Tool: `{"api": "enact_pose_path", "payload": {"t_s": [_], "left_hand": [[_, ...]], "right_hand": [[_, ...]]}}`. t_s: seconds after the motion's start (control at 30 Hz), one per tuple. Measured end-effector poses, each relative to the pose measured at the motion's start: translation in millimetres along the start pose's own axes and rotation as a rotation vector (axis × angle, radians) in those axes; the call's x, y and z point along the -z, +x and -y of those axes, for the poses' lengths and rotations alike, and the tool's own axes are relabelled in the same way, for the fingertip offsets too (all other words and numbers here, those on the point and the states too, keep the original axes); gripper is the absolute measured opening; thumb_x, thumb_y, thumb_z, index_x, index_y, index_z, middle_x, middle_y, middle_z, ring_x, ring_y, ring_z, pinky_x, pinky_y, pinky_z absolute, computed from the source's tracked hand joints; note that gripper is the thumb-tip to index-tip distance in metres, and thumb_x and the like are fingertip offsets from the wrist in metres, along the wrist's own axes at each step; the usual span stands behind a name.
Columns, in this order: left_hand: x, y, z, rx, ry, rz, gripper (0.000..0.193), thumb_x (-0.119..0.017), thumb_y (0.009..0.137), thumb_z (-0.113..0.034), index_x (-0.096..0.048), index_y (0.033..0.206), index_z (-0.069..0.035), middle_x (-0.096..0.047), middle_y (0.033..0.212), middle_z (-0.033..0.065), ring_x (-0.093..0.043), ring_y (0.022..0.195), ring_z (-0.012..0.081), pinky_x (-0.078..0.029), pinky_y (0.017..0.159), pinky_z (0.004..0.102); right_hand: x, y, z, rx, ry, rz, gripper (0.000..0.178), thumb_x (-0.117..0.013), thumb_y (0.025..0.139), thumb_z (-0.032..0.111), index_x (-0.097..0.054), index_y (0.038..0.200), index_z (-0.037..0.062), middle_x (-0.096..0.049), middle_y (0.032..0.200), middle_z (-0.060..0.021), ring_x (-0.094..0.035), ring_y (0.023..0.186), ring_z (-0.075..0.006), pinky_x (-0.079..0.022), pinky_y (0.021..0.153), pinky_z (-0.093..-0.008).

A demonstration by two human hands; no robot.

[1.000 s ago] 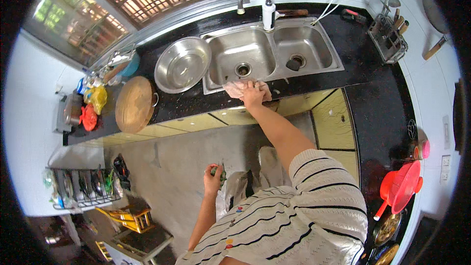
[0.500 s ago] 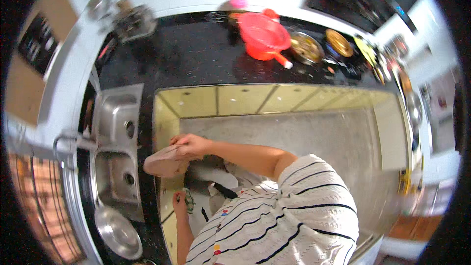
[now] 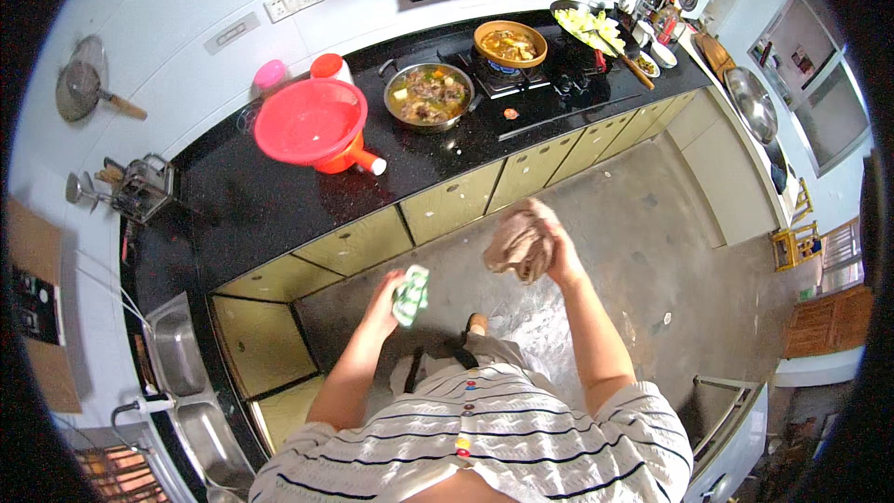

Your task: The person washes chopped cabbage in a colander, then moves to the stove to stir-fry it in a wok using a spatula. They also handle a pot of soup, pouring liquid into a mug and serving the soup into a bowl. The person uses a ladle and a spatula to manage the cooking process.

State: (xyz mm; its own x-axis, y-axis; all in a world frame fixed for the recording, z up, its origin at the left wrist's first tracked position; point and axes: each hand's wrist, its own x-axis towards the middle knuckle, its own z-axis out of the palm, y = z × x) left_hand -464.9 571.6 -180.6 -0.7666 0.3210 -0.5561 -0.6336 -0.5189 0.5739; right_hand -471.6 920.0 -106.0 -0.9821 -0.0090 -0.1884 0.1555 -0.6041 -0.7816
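Note:
In front of my body, above the floor, both hands hold cloths. My left hand point(image 3: 377, 307) is closed on a small green-and-white cloth point(image 3: 411, 296) that hangs from the fingers. Bunched in my right hand point(image 3: 562, 256) is a brownish cloth point(image 3: 518, 244), folded and crumpled. The two hands are apart, and neither touches the counter. Beyond them on the black counter stand a metal pot of stew point(image 3: 419, 110) and a brown clay pot point(image 3: 531, 58) over a burner with a blue flame.
A red basin point(image 3: 307, 130) rests on an orange-red vessel with a white-tipped handle point(image 3: 370, 164). Farther right is a plate of chopped greens point(image 3: 587, 28). Steel sinks point(image 3: 177, 354) lie at the left. Pale cabinets point(image 3: 452, 200) line the counter front, and a white open-topped unit point(image 3: 736, 438) stands near right.
My view has swung right, from the sinks toward the stove. The right hand, with the brown cloth, has moved away from the sink side; the left hand has risen with the green cloth.

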Motion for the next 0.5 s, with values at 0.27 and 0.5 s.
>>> {"api": "enact_pose_path", "payload": {"t_s": [0.27, 0.5], "left_hand": [[-197.5, 212.0, -131.1, -0.201, 0.155, 0.298, 0.038, -0.054, 0.087, -0.013, -0.048, 0.124, -0.008, -0.058, 0.115, 0.0105, -0.062, 0.1, 0.0211, -0.053, 0.088, 0.0377], [-300.7, 397.5, -260.0, -0.354, 0.381, 0.0, 0.04, -0.054, 0.086, -0.005, -0.047, 0.125, 0.0, -0.059, 0.111, 0.0138, -0.063, 0.093, 0.0238, -0.058, 0.075, 0.0363]], "right_hand": [[118.1, 102.1, 91.2, 0.264, -0.082, -0.264, 0.069, -0.053, 0.081, 0.024, -0.03, 0.145, 0.0119, -0.038, 0.141, -0.0119, -0.042, 0.127, -0.0273, -0.04, 0.102, -0.0404], [143.6, 255.6, 150.3, 0.464, -0.08, -0.317, 0.056, -0.05, 0.09, 0.031, -0.037, 0.14, 0.008, -0.047, 0.131, -0.0088, -0.049, 0.117, -0.0225, -0.041, 0.099, -0.0388]]}}
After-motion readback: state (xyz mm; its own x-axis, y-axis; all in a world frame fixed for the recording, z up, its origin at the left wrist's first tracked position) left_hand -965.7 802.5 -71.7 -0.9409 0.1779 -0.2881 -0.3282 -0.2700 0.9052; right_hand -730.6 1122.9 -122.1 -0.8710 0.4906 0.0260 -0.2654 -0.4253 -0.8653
